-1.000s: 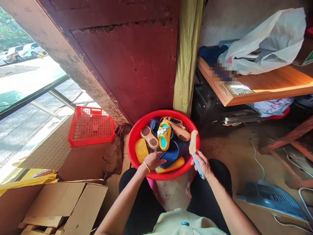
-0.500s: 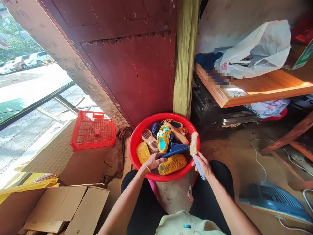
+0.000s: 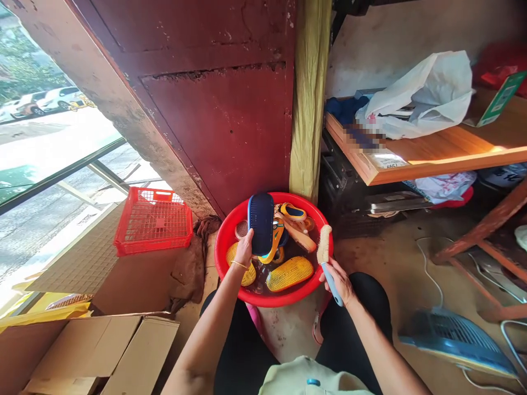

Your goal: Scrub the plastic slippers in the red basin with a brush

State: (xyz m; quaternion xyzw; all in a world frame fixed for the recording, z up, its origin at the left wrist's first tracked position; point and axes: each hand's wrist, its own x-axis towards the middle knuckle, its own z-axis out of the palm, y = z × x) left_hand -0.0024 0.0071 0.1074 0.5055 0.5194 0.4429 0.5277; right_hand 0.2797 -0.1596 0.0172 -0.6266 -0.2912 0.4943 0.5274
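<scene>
My left hand (image 3: 244, 251) grips a dark blue shoe (image 3: 261, 224), held up over the left side of a red basin (image 3: 222, 263) with its sole facing me. At the basin's right rim, my right hand (image 3: 338, 281) is closed on the blue handle of a brush (image 3: 324, 246), bristles at the upper end. Dark water fills the basin. In it lie a yellow sole (image 3: 290, 274), another yellow sole (image 3: 248, 275) partly behind my left wrist, a tan shoe (image 3: 300, 237) and a yellow shoe with a blue inside (image 3: 293, 212).
A red crate (image 3: 154, 222) and cardboard boxes (image 3: 88, 345) are on the left. Behind the basin stands a dark red door (image 3: 222, 120). A wooden table (image 3: 444, 148) with a white plastic bag (image 3: 428, 99) is at the right, and a blue fan (image 3: 457, 337) lies on the floor below.
My left hand has lifted the blue shoe from the basin's middle, moved it up and left, and turned it upright. The brush stays in my right hand at the right rim.
</scene>
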